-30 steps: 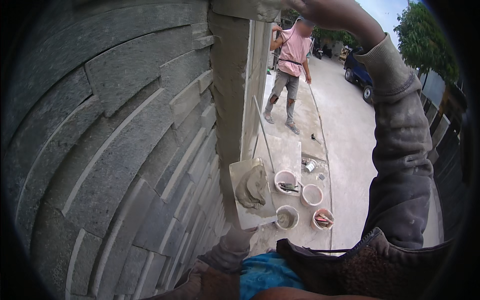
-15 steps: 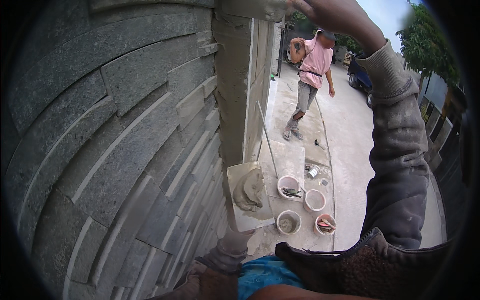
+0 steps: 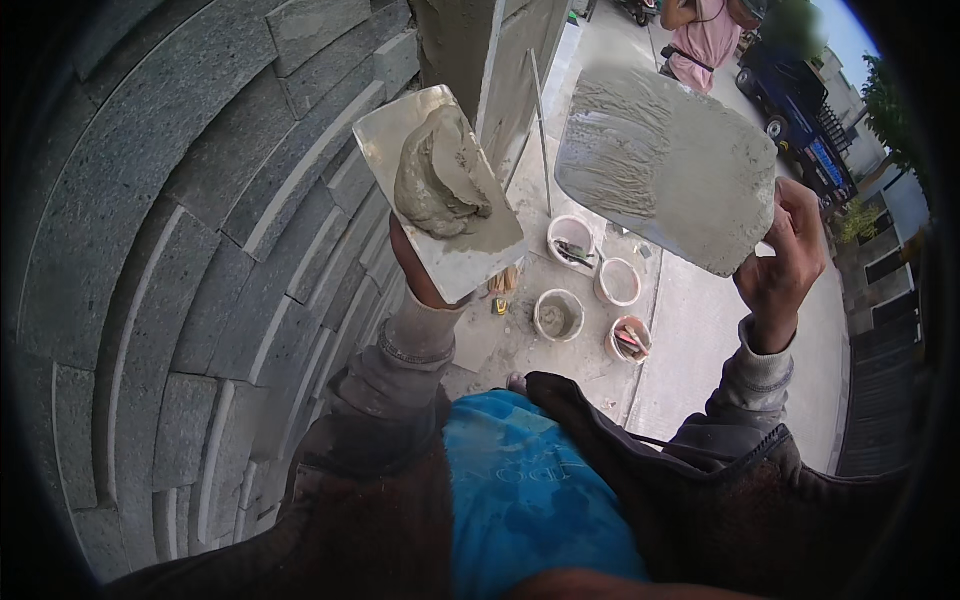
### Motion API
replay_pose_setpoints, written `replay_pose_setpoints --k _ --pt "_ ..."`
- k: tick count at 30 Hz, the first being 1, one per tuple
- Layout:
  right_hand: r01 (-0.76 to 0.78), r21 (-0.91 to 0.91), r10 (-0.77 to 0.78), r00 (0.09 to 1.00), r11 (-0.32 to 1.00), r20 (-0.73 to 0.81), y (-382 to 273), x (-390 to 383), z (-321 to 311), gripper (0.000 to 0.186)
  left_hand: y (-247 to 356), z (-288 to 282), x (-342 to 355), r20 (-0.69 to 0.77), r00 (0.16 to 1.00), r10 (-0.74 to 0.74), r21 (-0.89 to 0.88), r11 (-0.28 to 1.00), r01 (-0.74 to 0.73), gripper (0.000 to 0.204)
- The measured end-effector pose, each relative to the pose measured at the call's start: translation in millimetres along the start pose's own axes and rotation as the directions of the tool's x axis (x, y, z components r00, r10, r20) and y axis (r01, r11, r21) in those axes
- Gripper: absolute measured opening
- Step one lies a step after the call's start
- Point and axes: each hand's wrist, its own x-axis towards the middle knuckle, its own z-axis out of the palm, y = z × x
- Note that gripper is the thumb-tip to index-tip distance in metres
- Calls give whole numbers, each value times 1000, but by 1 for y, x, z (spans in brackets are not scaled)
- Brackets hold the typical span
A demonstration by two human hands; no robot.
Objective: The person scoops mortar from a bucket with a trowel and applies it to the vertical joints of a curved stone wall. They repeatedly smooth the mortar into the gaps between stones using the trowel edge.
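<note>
In my left hand (image 3: 418,268) is a pale rectangular hawk board (image 3: 455,265), gripped from below so most of the fingers are hidden. A thick heap of wet grey mortar (image 3: 437,185) sits on its upper face. My right hand (image 3: 788,265) grips a wide plastering trowel (image 3: 665,165), raised to the right of the board and apart from it. Wet mortar coats the trowel's visible face, ridged on one half and smoother on the other. Close by on the left runs a wall of grey stone strips (image 3: 190,290), with a mortar-covered pillar (image 3: 455,45) past it.
Below stand a bucket of mortar (image 3: 539,305), a bucket holding tools (image 3: 552,228), a pale bucket (image 3: 601,282) and a bucket with red-handled things (image 3: 611,345). A thin pole (image 3: 541,120) leans near the pillar. Farther off are a person in pink (image 3: 705,40) and a dark blue truck (image 3: 785,110).
My right hand has come down from high on the pillar, bringing the mortar-coated trowel into view. My left hand has raised the hawk board. The view has tilted down, leaving the person at the top edge.
</note>
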Motion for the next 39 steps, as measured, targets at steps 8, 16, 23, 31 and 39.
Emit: replay_pose_setpoints --k 8,16,23,31,39 --pt "-114 126 82 969 985 233 -24 -65 30 34 -1 -6 20 -59 991 123 -227 965 -134 59" --pt "-138 189 93 969 972 229 -37 -66 61 27 -16 38 25 -199 883 426 392 860 -327 60" --pt "-211 297 146 963 931 227 -26 -49 72 21 -5 55 24 -106 963 249 -146 954 -263 66" --pt "-208 333 116 954 920 277 -16 1 52 21 -1 42 20 -164 985 45 -262 961 -88 71" --pt "-159 245 96 963 956 252 -25 60 28 21 3 31 31 -35 999 -26 -295 955 15 63"
